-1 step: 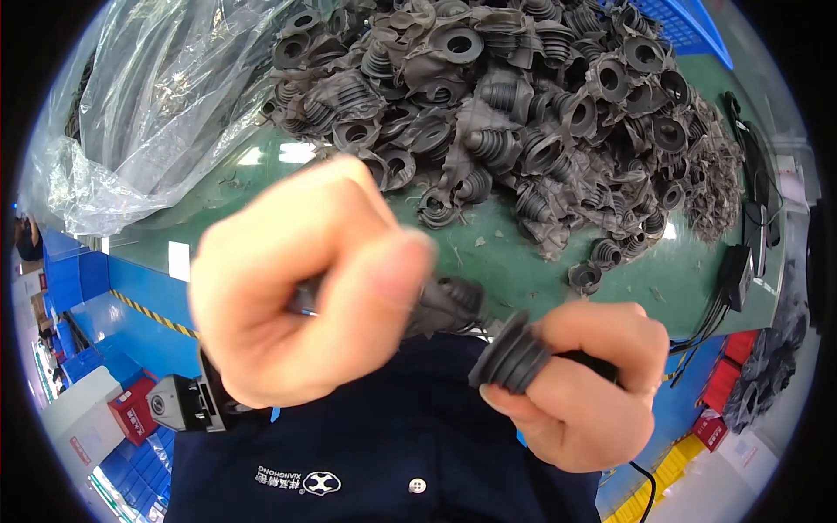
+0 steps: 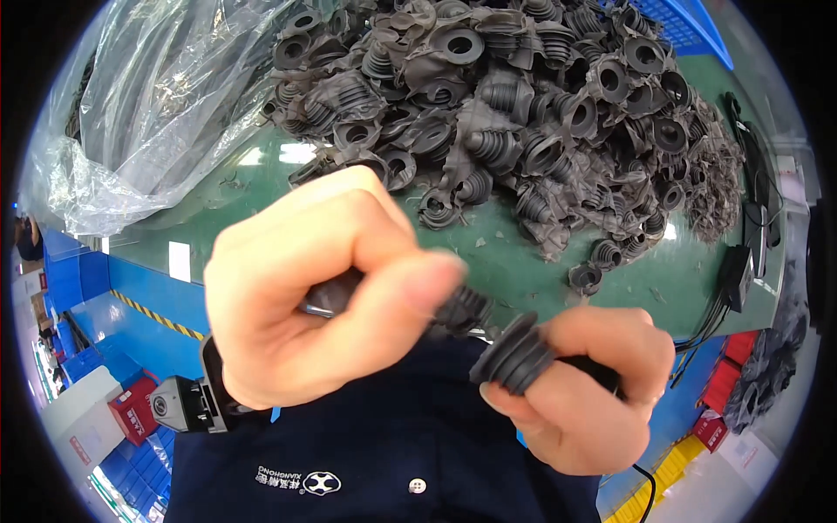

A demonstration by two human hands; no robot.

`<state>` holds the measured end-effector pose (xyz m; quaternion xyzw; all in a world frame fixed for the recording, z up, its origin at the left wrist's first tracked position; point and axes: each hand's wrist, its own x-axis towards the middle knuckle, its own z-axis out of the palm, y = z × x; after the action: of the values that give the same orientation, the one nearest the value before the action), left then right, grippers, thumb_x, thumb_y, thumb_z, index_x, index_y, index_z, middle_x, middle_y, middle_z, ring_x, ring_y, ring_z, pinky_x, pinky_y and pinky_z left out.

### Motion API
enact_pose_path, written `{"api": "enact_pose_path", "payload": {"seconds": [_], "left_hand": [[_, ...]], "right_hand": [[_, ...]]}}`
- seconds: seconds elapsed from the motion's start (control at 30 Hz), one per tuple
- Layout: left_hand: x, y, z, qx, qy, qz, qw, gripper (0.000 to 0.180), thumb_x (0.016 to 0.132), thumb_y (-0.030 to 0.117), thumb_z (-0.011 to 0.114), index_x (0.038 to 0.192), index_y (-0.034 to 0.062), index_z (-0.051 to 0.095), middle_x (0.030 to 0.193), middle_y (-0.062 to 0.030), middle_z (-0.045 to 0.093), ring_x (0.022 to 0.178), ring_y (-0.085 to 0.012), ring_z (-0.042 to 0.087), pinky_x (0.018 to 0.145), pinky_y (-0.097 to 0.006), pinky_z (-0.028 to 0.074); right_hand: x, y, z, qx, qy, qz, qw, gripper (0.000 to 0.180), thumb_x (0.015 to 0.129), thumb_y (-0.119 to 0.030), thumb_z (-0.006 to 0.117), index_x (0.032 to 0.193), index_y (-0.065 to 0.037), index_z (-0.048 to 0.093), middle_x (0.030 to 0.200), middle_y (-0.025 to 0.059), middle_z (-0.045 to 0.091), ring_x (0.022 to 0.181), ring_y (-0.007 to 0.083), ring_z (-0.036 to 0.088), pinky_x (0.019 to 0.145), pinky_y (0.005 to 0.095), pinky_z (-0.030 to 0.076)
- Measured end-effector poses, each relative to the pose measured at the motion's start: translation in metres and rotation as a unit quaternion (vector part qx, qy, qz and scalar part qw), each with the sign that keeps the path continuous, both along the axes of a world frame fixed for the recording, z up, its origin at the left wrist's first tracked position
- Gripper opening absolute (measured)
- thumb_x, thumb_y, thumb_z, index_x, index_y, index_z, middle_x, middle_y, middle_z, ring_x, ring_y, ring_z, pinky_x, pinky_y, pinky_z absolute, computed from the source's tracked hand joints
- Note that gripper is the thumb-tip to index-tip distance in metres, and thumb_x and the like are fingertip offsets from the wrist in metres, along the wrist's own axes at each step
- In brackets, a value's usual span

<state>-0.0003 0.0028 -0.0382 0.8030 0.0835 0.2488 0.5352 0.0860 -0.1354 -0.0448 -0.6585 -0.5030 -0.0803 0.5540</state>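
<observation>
Gripping tight: a black ribbed boot (image 2: 510,353) is pinched in the right hand (image 2: 584,397), its other end clenched in the left hand (image 2: 314,318), close to the chest. Trimming or pulling apart seems underway; a steady pull is needed next.

No visible change between frames

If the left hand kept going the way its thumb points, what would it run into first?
The left hand points its thumb toward the person's right. Going on that way, it would probably first meet the ribbed black rubber boot gripped in the right hand, then that hand itself. Depth is hard to judge this close up.
</observation>
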Motion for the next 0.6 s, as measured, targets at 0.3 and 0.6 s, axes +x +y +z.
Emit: {"api": "enact_pose_path", "payload": {"seconds": [0.3, 0.6], "left_hand": [[0.007, -0.002, -0.004, 0.036, -0.03, -0.059, 0.997, 0.03, 0.083, 0.027, 0.047, 0.07, 0.001, 0.05, 0.063, -0.0053, 0.047, 0.057, -0.0109, 0.041, 0.05, -0.021, 0.03], [0.002, 0.007, -0.009, -0.006, 0.082, -0.079, 0.993, 0.01, 0.073, 0.008, 0.055, 0.073, -0.0018, 0.056, 0.067, -0.0054, 0.049, 0.059, -0.0104, 0.043, 0.053, -0.021, 0.032]], "right_hand": [[0.003, 0.005, -0.013, 0.011, -0.211, -0.029, 0.977, 0.04, 0.047, -0.005, 0.073, 0.082, -0.01, 0.055, 0.077, 0.0069, 0.049, 0.05, 0.0155, 0.047, 0.042, 0.0226, 0.032], [0.01, -0.01, 0.012, -0.101, -0.132, 0.009, 0.986, 0.015, 0.055, -0.003, 0.067, 0.066, 0.0, 0.058, 0.058, 0.0118, 0.053, 0.043, 0.0174, 0.048, 0.038, 0.0226, 0.032]]}}
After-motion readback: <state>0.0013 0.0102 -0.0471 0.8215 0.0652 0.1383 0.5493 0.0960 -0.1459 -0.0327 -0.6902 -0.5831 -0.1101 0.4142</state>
